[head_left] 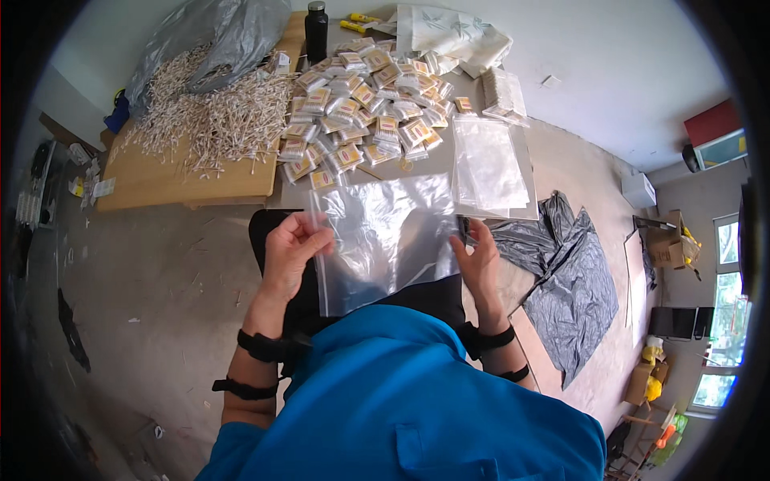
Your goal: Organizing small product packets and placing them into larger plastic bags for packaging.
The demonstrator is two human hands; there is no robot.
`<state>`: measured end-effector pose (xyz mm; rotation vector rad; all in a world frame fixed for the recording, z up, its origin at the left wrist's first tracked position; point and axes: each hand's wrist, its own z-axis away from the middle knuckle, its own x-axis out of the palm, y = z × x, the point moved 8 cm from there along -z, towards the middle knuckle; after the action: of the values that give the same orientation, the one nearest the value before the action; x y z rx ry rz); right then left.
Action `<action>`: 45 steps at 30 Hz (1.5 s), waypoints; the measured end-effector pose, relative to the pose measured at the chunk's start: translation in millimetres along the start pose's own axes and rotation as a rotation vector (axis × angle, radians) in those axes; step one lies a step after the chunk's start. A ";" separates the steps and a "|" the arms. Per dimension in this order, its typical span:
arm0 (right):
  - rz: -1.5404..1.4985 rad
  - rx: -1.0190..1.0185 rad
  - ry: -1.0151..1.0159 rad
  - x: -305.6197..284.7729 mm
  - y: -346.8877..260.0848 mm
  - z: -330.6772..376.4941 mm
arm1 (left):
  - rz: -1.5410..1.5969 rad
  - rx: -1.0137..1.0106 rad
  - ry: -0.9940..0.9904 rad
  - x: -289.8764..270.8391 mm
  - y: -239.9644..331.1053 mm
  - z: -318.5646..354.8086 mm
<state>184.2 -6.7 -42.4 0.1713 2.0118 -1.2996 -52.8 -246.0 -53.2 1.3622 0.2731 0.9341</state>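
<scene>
I hold a large clear plastic zip bag (383, 240) flat in front of my chest. My left hand (290, 250) pinches its upper left edge. Its right edge rests against the spread fingers of my right hand (480, 260). The bag looks empty. Just beyond it, on the wooden table (152, 180), lies a heap of several small filled packets (365, 104) holding pale sticks. A stack of flat clear bags (488, 164) lies to the right of that heap.
A big pile of loose white cotton swabs (212, 112) covers the table's left part beside a grey plastic sack (216, 36). A black bottle (316, 30) stands at the back. Another grey sack (565, 272) lies on the floor at right.
</scene>
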 end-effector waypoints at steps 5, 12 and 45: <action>-0.498 0.125 -0.523 67.4 -70.5 38.1 | -0.094 0.082 0.033 39.4 -12.1 -5.9; -0.363 0.015 -0.446 73.7 -97.6 25.9 | -0.080 -0.054 -0.099 63.1 -32.6 -17.2; -0.886 0.664 -0.269 85.9 35.5 28.2 | 0.293 -0.416 -0.069 60.1 -122.1 -14.7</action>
<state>152.3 -35.6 -129.5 -0.6311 1.3647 -2.3579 25.0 -184.4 -147.5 1.0593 -0.1739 1.1113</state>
